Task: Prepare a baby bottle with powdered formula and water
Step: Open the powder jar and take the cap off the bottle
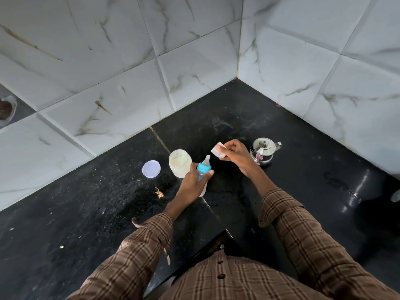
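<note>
Left hand (pixel 191 180) clenched around baby bottle (pixel 202 172), above black counter (pixel 86 213). Right hand (pixel 234 155) pinches clear cap (pixel 218 151). Bottle likely light, smooth plastic; teat soft. Grip body below blue collar.

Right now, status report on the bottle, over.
Left hand gripping baby bottle, teat on. Right hand holding clear cap. Open formula jar beside bottle. Nothing blocking.

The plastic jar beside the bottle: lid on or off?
Off. The plastic jar stands open-mouthed, pale powder visible inside, and its round lid lies flat on the counter to its left, apart.
</note>
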